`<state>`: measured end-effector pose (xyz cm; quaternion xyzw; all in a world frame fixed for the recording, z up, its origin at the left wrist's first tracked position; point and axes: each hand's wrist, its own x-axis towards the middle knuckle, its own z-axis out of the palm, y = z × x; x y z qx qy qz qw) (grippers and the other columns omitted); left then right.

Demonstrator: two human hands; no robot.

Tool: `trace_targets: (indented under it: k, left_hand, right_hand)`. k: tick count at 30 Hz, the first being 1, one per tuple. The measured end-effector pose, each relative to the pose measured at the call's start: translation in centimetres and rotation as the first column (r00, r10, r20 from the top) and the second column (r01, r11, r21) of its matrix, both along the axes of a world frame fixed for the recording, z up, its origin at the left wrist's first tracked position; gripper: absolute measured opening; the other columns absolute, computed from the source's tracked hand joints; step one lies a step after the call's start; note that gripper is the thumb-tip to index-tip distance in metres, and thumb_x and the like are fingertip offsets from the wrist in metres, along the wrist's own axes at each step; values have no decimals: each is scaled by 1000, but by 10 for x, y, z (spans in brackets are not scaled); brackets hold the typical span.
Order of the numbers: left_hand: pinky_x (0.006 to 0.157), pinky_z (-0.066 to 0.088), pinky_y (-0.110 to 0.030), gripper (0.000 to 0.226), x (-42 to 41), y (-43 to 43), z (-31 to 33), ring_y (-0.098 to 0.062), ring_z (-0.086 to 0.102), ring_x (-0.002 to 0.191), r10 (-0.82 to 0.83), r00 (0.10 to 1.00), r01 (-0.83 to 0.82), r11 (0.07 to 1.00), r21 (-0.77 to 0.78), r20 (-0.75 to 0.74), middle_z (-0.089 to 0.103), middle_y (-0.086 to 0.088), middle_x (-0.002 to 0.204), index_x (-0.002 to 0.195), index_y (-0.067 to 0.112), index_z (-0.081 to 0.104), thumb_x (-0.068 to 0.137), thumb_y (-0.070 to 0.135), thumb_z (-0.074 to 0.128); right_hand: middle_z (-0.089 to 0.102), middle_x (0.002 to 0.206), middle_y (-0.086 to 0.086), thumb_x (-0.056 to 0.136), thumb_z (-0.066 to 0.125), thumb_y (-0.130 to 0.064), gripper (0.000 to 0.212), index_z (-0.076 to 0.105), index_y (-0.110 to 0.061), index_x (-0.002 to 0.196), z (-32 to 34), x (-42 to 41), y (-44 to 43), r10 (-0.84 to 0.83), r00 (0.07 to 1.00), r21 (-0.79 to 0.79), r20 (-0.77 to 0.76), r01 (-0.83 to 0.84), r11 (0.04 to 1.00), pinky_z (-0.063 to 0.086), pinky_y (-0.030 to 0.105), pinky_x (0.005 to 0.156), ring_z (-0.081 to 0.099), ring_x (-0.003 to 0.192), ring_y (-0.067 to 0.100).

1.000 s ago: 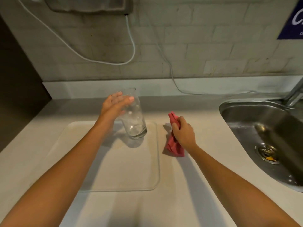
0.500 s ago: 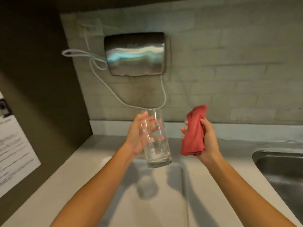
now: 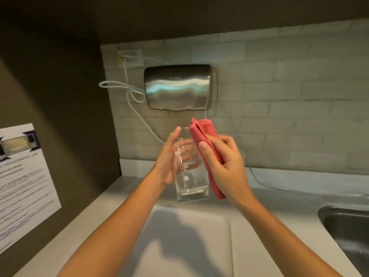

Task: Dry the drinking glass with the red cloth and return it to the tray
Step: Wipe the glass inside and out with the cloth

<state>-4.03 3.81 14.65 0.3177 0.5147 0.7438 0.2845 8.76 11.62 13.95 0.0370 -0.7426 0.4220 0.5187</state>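
I hold a clear drinking glass upright in the air above the counter, my left hand wrapped around its left side with the fingers seen through the glass. My right hand grips a folded red cloth and presses it against the glass's right side, from the rim down to near the base. The pale tray lies flat on the counter below both hands, with their shadow across it.
A steel sink is set into the counter at the right. A metal hand dryer with white cables hangs on the brick wall behind. A printed notice is stuck to the dark left wall.
The glass rose from the tray and the cloth from the counter. Both hands came together, and the cloth now touches the glass. The view tilted up.
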Motion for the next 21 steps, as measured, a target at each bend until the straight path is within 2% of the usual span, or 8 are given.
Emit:
trace_targets:
  k: [3,5,7,9,12,14,18,21]
  left_hand:
    - [80,54,-40,58,0,-2,1,-20,66,83,1,999,-1,1000,-6,-43,71,-6,93,93,18,71,84,64,37]
    - [81,53,-41,56,2,-1,1,-16,69,80,-5,998,4,1000,-4,-62,74,-1,86,94,24,70,84,64,33]
    - [66,57,-33,54,4,2,1,-13,69,71,-14,999,15,1000,15,-47,75,2,78,92,24,68,86,62,31]
    - [57,55,-27,55,4,3,6,-14,67,61,-66,998,66,996,53,-8,71,-1,68,76,19,69,88,60,35]
    - [68,49,-32,55,5,4,17,-18,62,65,-30,999,29,999,30,26,66,-5,72,69,12,69,87,58,44]
    - [69,50,-35,49,5,4,18,-21,62,71,70,997,-72,997,-23,-44,67,-6,79,81,12,64,89,55,43]
    - [42,45,-19,57,10,2,15,-11,54,41,-62,993,58,997,-40,-100,63,-2,51,73,10,68,91,53,36]
    - [60,42,-33,62,8,2,20,-30,47,64,-52,997,50,998,-27,-59,57,-22,79,81,-6,60,78,56,56]
  right_hand:
    - [50,104,1,86,52,-40,33,62,-27,115,0,2,1,-74,997,156,-26,77,985,38,8,86,50,98,1]
    - [50,107,0,87,49,-44,35,61,-31,117,2,-1,3,-185,983,279,-11,180,943,47,21,77,52,97,7]
    - [52,109,3,87,46,-48,37,60,-33,116,7,-6,3,-320,947,423,19,282,861,51,33,61,54,97,18]
    - [52,109,7,88,43,-49,38,62,-30,113,6,-8,1,-352,936,573,-9,293,766,49,33,50,52,94,23]
    - [50,110,3,95,38,-45,34,65,-28,108,-15,3,5,-254,965,795,-59,199,573,39,26,46,47,89,20]
    - [48,112,-1,95,40,-43,30,64,-30,109,-25,11,16,-187,982,842,-33,128,524,38,25,47,48,87,19]
    - [48,104,-2,92,43,-44,29,63,-33,110,6,1,29,-291,955,771,-55,226,596,31,22,48,45,83,16]
    - [52,106,2,91,47,-42,27,64,-31,109,17,-5,24,-336,939,753,-76,275,598,34,23,46,47,86,18]
